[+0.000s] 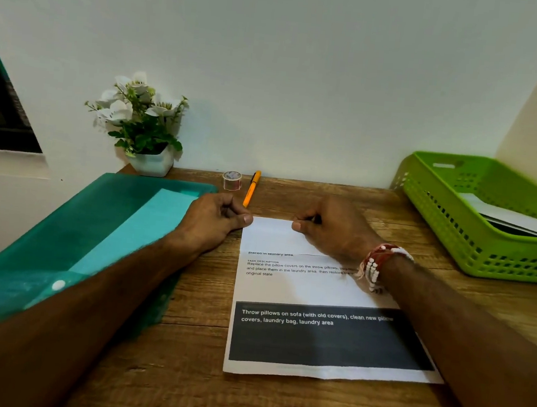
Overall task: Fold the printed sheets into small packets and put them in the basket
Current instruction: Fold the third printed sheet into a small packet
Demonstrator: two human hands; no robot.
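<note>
A printed sheet [298, 291] lies on the wooden table, its far part turned over towards me so a blank flap covers the top of the text. A black band with white words crosses its near half. My left hand [216, 219] has curled fingers and its thumb pinches the far left corner of the fold. My right hand [333, 227] rests on the flap with fingers curled, thumb pressing the far edge. The green basket [449, 217] stands at the right, with white paper [515, 219] lying inside it.
A teal plastic folder [87, 228] with a sheet inside lies at the left under my forearm. An orange pen [251, 188] and a small tape roll [232, 180] sit beyond the sheet. A potted white-flower plant [143, 125] stands against the wall.
</note>
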